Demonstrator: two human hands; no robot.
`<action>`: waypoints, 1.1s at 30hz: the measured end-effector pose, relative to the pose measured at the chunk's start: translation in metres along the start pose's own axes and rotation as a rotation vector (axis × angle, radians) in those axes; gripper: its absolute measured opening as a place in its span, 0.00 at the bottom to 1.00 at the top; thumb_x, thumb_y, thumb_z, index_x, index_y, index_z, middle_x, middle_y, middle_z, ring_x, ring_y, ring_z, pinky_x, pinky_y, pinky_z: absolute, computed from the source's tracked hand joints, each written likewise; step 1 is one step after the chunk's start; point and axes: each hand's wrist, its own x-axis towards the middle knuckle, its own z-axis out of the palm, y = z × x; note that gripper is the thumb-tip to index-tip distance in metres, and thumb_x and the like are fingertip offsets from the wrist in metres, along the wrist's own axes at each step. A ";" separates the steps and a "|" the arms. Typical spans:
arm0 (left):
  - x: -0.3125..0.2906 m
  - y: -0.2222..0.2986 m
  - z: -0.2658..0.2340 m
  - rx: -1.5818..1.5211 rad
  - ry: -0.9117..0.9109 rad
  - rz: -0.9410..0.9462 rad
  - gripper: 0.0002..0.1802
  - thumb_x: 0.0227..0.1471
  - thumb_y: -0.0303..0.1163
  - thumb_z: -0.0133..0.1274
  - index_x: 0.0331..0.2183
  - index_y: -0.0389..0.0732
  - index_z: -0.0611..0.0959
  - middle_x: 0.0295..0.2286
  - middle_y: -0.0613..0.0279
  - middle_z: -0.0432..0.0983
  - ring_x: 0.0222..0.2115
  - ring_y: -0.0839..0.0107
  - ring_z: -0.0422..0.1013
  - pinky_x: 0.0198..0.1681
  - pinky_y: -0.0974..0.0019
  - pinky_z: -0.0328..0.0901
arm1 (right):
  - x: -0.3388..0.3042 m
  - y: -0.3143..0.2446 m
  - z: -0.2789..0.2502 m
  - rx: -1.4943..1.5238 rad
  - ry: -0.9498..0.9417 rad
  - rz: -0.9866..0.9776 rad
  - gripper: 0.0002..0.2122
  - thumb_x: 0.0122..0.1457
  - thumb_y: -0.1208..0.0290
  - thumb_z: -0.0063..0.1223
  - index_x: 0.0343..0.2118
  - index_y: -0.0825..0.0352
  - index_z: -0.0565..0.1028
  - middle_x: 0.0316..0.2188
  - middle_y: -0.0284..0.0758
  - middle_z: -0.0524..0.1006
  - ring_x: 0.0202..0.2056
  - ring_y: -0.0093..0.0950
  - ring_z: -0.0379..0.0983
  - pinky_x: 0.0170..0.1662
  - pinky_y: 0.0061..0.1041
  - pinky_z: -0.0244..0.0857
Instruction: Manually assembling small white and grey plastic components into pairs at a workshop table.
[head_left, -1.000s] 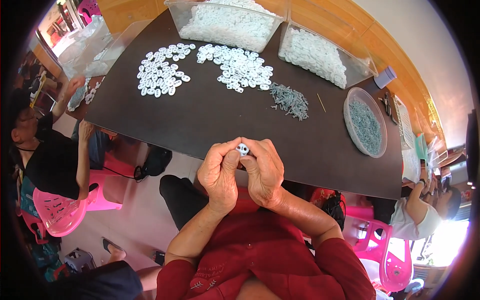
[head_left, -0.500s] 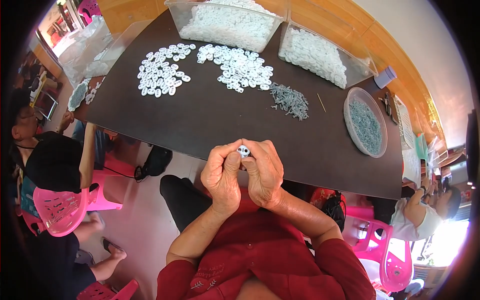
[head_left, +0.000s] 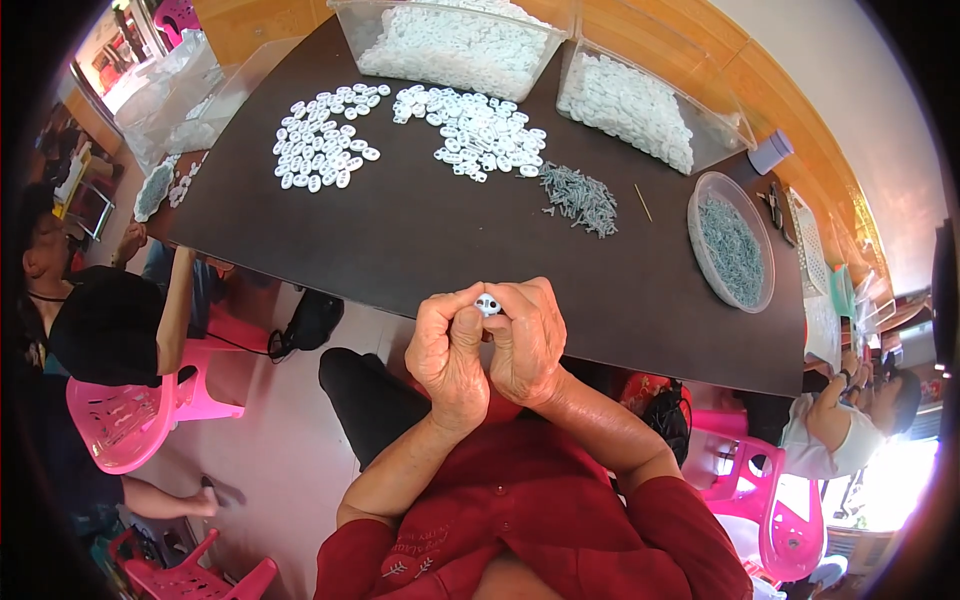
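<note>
Just off the near edge of the dark table, my left hand (head_left: 446,352) and my right hand (head_left: 528,338) meet with closed fingers. Pinched between their thumbs and fingertips is a small white oval plastic piece (head_left: 487,304) with two dark openings. Whether a second part is tucked behind it cannot be seen. Across the table lie a loose pile of white oval pieces (head_left: 490,137) and, left of it, another spread group of white ovals (head_left: 315,150). A heap of small grey pins (head_left: 582,202) is beside the larger pile.
Clear bins (head_left: 540,75) of white pieces line the far side, one more bin (head_left: 700,150) beside it. A round tub (head_left: 697,250) holds more grey pins. A thin stick (head_left: 643,203) lies nearby. People sit left and right; a pink chair (head_left: 120,420) is at left.
My hands stay together around the white piece, with only a slight shift of the left wrist to the right. At left, another person's leg has moved.
</note>
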 end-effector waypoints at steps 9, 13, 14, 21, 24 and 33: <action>0.002 -0.004 0.002 0.096 -0.004 0.099 0.10 0.58 0.30 0.46 0.36 0.34 0.76 0.27 0.68 0.68 0.27 0.84 0.61 0.32 0.78 0.60 | 0.004 0.001 -0.001 -0.059 0.026 -0.035 0.19 0.37 0.82 0.58 0.36 0.73 0.70 0.27 0.37 0.71 0.24 0.31 0.66 0.25 0.26 0.60; 0.010 -0.012 0.004 0.176 0.006 0.176 0.08 0.57 0.29 0.46 0.34 0.34 0.76 0.23 0.67 0.68 0.22 0.83 0.63 0.24 0.78 0.60 | 0.005 0.004 0.000 -0.095 0.018 -0.016 0.11 0.46 0.82 0.54 0.34 0.72 0.70 0.25 0.38 0.71 0.22 0.30 0.65 0.23 0.25 0.59; 0.011 -0.013 0.005 0.171 0.001 0.168 0.08 0.57 0.30 0.46 0.34 0.34 0.76 0.23 0.67 0.68 0.21 0.83 0.63 0.24 0.78 0.60 | 0.006 0.004 -0.001 -0.098 0.019 -0.015 0.11 0.46 0.82 0.54 0.34 0.72 0.70 0.25 0.38 0.71 0.22 0.30 0.65 0.23 0.25 0.59; 0.018 -0.005 0.007 0.022 -0.003 0.073 0.09 0.58 0.30 0.45 0.35 0.34 0.75 0.25 0.68 0.69 0.24 0.84 0.63 0.27 0.79 0.60 | 0.022 -0.003 -0.002 -0.079 0.007 0.008 0.13 0.43 0.82 0.54 0.35 0.73 0.70 0.28 0.40 0.71 0.25 0.33 0.65 0.26 0.28 0.61; 0.016 0.009 0.008 0.043 -0.039 0.109 0.09 0.58 0.30 0.45 0.35 0.34 0.75 0.25 0.68 0.68 0.26 0.84 0.62 0.29 0.78 0.60 | 0.021 -0.008 -0.005 -0.030 0.031 0.022 0.15 0.44 0.80 0.56 0.37 0.74 0.69 0.32 0.42 0.71 0.28 0.35 0.66 0.29 0.30 0.63; 0.005 0.012 0.005 -0.012 -0.033 0.200 0.09 0.57 0.29 0.46 0.36 0.32 0.75 0.24 0.64 0.69 0.24 0.80 0.63 0.27 0.77 0.59 | 0.022 -0.015 -0.009 0.025 0.082 -0.048 0.12 0.47 0.78 0.56 0.35 0.74 0.70 0.27 0.40 0.71 0.24 0.33 0.67 0.25 0.27 0.62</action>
